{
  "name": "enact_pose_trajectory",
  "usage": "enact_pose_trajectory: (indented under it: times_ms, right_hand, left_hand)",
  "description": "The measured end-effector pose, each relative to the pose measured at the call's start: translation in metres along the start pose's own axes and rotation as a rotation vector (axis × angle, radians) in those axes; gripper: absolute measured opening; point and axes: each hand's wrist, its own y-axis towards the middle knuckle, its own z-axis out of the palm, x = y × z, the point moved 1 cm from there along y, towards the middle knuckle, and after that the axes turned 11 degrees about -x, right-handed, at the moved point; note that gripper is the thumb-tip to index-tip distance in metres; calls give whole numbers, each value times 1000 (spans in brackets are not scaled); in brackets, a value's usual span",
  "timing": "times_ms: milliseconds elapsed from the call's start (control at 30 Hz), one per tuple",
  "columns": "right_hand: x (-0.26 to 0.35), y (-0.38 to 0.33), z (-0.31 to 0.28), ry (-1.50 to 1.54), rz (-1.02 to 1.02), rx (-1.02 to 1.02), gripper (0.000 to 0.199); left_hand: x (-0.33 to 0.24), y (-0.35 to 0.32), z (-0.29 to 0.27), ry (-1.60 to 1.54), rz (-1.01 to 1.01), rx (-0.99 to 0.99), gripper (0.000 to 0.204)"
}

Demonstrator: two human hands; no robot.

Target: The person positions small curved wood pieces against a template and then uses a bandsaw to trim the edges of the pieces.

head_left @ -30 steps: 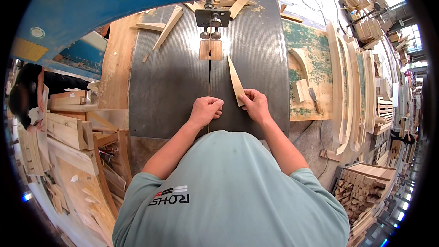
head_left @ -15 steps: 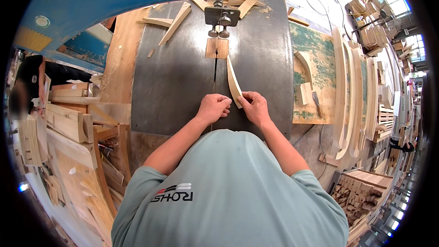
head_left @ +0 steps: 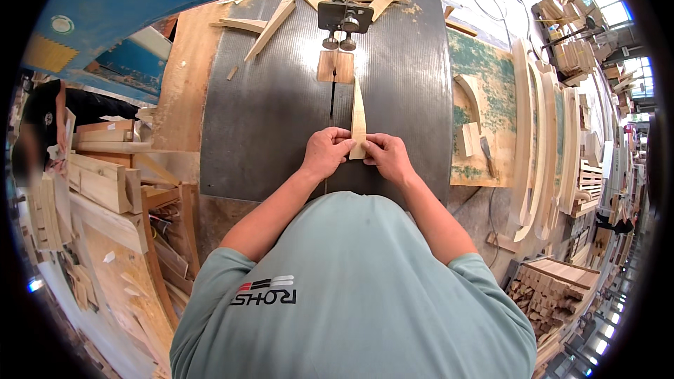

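Note:
A tapered, slightly curved wooden piece (head_left: 359, 118) stands between my hands over the dark saw table (head_left: 274, 119), its thin end pointing at the wooden insert (head_left: 336, 67). My right hand (head_left: 388, 157) pinches its near, wider end from the right, thumb and fingers closed. From the left, my left hand (head_left: 327, 153) is closed with its thumb and fingertips on the piece's left edge. Beyond the thin end hangs the blade guide (head_left: 344, 20) of the bandsaw, above the insert. A dark slot runs from the insert toward me.
The blue saw frame (head_left: 161, 0) arches over the upper left. Wooden offcuts (head_left: 270, 27) lie on the table's far side. On the side board (head_left: 484, 168) at right rest a curved piece (head_left: 469, 98) and a scraper (head_left: 487, 157). Another person (head_left: 49, 119) is at far left.
The wooden piece has turned so its wider face shows, and its near end has shifted left. My left hand has come onto it; before, it was apart from the piece.

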Motion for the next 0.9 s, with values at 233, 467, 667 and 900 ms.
enact_pose_trajectory:
  times_ms: [233, 467, 667, 900]
  right_hand:
    - [0, -1, -3, 128, 126, 92, 28]
    - [1, -5, 0, 196, 199, 125, 27]
    - [5, -8, 2, 193, 190, 113, 28]
    - [-3, -10, 8, -5, -90, 20, 31]
  left_hand:
    - [7, 2, 3, -53, 88, 25, 25]
    - [2, 1, 5, -40, 88, 49, 25]
    - [2, -1, 3, -28, 102, 54, 25]
    - [11, -6, -9, -78, 18, 9, 29]
